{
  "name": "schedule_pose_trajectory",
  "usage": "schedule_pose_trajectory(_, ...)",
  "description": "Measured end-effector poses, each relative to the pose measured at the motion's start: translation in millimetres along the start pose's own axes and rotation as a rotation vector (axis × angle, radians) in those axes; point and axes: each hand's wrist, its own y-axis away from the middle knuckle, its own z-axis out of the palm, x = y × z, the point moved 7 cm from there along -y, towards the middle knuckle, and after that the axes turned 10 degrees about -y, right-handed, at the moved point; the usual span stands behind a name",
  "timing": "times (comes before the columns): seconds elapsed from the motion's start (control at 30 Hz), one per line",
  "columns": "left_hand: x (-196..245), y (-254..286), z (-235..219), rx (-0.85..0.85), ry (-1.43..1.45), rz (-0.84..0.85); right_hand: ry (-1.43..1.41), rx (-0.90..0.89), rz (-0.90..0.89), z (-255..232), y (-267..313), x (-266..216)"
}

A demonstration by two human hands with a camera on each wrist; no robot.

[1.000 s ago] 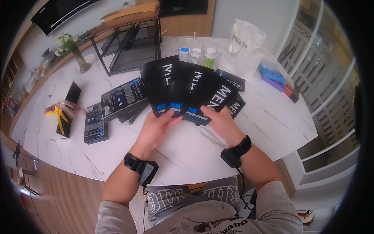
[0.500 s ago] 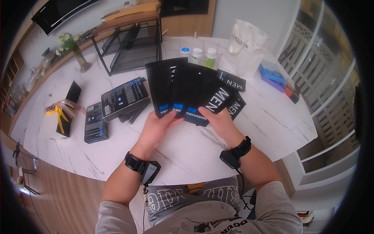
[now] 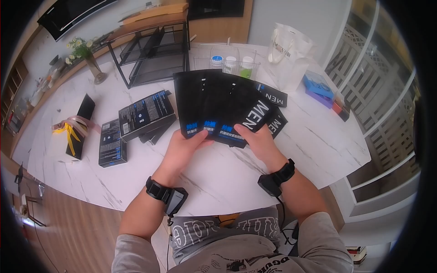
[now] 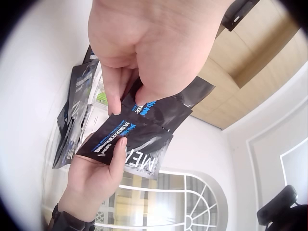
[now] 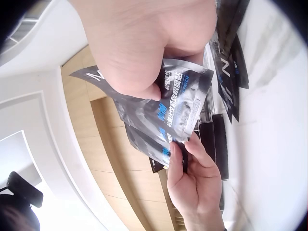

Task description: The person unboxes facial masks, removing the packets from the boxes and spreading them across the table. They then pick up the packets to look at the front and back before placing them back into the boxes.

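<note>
Three black eye-patch sachets (image 3: 216,102), printed in white and blue, are spread in a fan above the table. My left hand (image 3: 184,144) pinches the lower left end of the fan, its thumb on the printed face. At the lower right end, my right hand (image 3: 258,140) grips the front sachet with the thumb on top. The left wrist view shows the front sachet (image 4: 137,139) overlapping the ones behind it. In the right wrist view both thumbs lie on the sachets' (image 5: 180,103) lower edge. The fingers behind the fan are mostly hidden.
More black sachets (image 3: 275,96) lie behind and right of the fan. Black boxes (image 3: 146,113) stand to the left, beside a black box with a yellow ribbon (image 3: 81,129). Toward the back are a mesh rack (image 3: 154,68), clear bins with bottles (image 3: 246,67) and a white bag (image 3: 289,54).
The fanned sachets have tilted and shifted slightly right, with their left ones drawn closer together, and the white lettering on those is now mostly covered. Both hands keep their hold.
</note>
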Motion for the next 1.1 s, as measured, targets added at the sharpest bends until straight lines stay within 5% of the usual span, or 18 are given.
schedule_pose_trajectory(1.1,2.4,2.3,0.2,0.007,-0.157,0.000,0.088,0.021,0.011,-5.7,-2.0,-5.2)
